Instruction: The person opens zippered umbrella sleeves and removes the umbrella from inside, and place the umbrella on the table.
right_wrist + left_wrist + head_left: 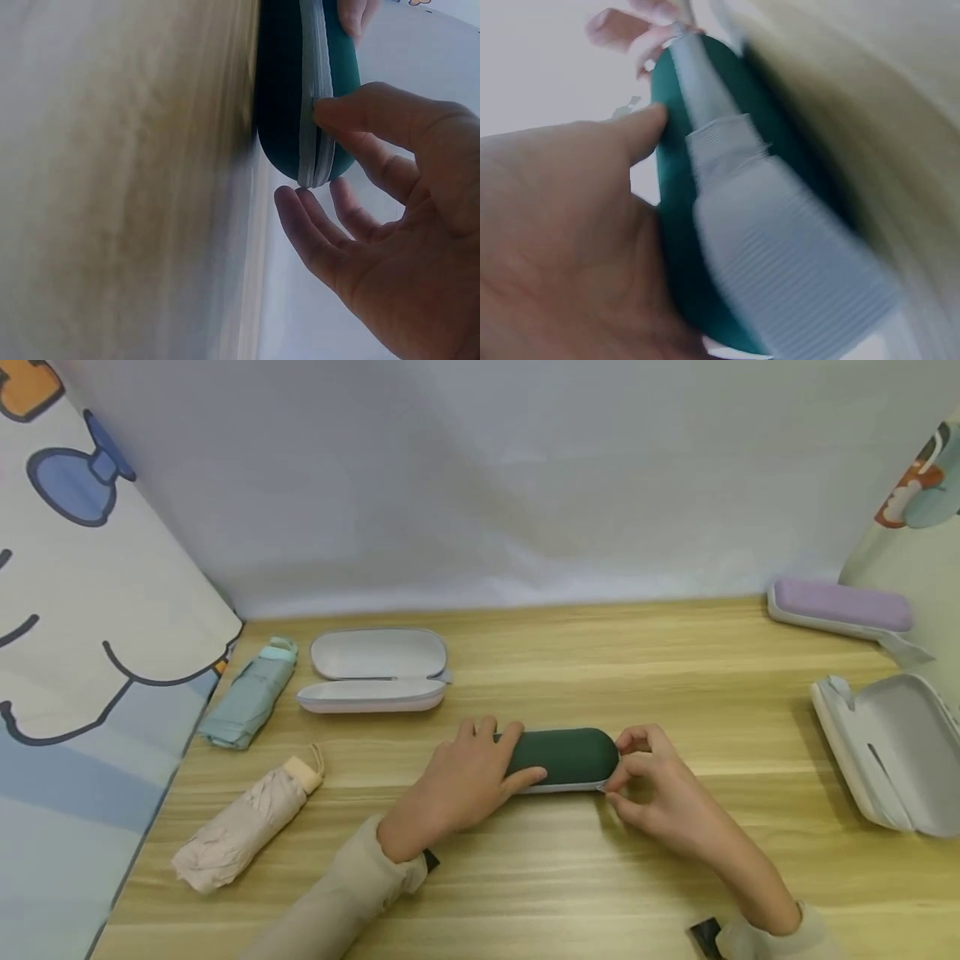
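A closed-looking dark green glasses case [562, 753] lies on the wooden table in front of the person. The left hand [467, 777] grips its left part, fingers over the top and thumb along the near side. At the case's right end, the right hand [663, 787] pinches the small zipper pull between thumb and index finger. In the right wrist view a grey zipper [316, 67] runs round the case, with a narrow dark gap near the rounded end. A ribbed grey band [787, 247] crosses the case in the left wrist view.
Left, a folded teal umbrella [255, 693] and a folded beige umbrella [243, 831] lie on the table. An open pale pink case [375, 693] stands behind the left hand. At the right are a closed lilac case [840, 603] and an open white case [911, 752].
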### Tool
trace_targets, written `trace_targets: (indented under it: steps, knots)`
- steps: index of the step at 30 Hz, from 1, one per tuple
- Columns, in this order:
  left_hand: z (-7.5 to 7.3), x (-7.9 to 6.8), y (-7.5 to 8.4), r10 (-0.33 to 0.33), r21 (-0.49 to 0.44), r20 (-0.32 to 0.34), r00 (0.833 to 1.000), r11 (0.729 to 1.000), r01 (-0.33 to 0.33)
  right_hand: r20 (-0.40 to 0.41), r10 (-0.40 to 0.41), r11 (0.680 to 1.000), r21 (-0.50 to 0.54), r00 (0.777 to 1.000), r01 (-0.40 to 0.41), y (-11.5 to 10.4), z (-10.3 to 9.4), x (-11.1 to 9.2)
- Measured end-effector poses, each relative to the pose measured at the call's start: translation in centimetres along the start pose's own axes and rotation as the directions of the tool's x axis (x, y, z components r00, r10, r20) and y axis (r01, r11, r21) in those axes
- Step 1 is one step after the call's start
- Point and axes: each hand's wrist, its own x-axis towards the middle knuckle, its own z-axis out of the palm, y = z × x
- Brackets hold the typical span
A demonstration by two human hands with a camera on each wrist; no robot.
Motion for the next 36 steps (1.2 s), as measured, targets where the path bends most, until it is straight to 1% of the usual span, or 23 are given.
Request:
trace_targets:
  steps: [4,7,14,19,24,31,36]
  knots:
    - [-0.6,0.2,-0.5,0.022,-0.037,0.083,0.996,0.999,-0.019,-0.005,-0.001,1.0,-0.012,1.0,0.001,0.0,0.1,0.1]
    - [-0.8,0.3,-0.5,0.021,-0.055,0.102,0.995,0.998,-0.015,-0.011,0.006,1.0,-0.01,1.0,-0.007,-0.1,0.2,0.2]
    - [-0.6,0.3,-0.5,0.02,-0.06,0.07,0.997,0.998,-0.016,-0.052,0.002,1.0,-0.009,0.999,-0.002,-0.6,0.4,0.2]
    - [-0.4,0.4,-0.4,0.014,-0.048,0.042,0.999,0.999,-0.012,-0.091,-0.034,0.999,-0.037,0.995,0.03,-0.9,1.1,0.5]
    - [0.0,0.5,-0.1,0.013,-0.023,0.031,0.999,1.0,-0.012,-0.107,-0.049,0.997,-0.071,0.993,0.042,-1.5,1.8,0.7]
    - [0.2,0.5,0.1,0.003,-0.017,0.013,1.0,1.0,-0.003,-0.105,-0.026,0.991,-0.137,0.994,0.012,-2.5,2.7,1.0]
    - [0.3,0.5,-0.1,0.012,-0.026,0.012,1.0,1.0,-0.012,-0.128,-0.009,0.986,-0.167,0.992,-0.012,-3.0,3.4,1.2]
